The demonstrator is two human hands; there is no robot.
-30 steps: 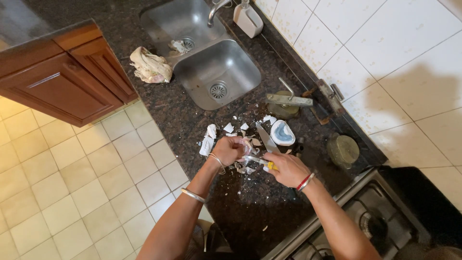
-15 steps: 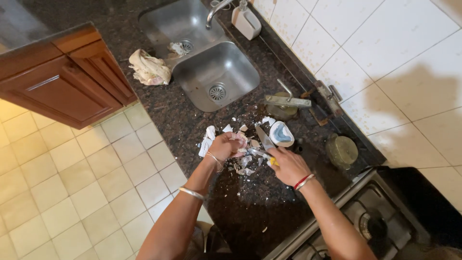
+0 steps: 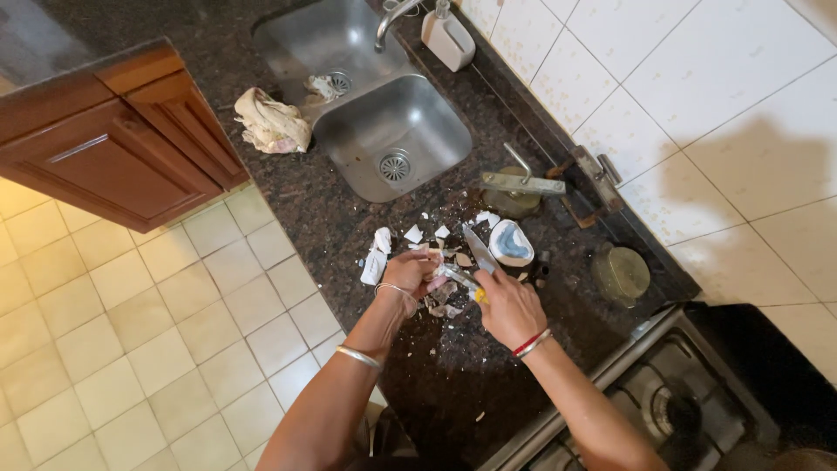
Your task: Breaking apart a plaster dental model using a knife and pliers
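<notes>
A dark speckled granite worktop (image 3: 349, 235) runs across the kitchen, with a stainless steel double sink (image 3: 384, 131) sunk into it and a chrome tap (image 3: 392, 17) above the bowls. White square wall tiles (image 3: 697, 96) back the worktop; a white soap dispenser bottle (image 3: 446, 37) stands at the sink's rim against them. Below, the floor is pale cream square tile (image 3: 131, 349), and a reddish-brown wooden cabinet (image 3: 113, 148) juts out at the upper left. A crumpled cream cloth (image 3: 272, 124) lies on the worktop just beside the sink. At the lower right is a steel gas hob (image 3: 663, 401).

Near the worktop's front edge the left hand (image 3: 410, 275) is clenched around a small pale piece, too hidden to name, while the right hand (image 3: 506, 305) grips a yellow-handled knife (image 3: 475, 262) whose blade points up towards the wall. The two hands meet over a scatter of white torn peelings and scraps (image 3: 384, 257) spread on the granite. Just beyond the blade sits a small white bowl with blue inside (image 3: 510, 242). Further back lie a flat metal lever tool (image 3: 521, 181) and a round greenish glass lid (image 3: 621, 275), well apart from the hands.
</notes>
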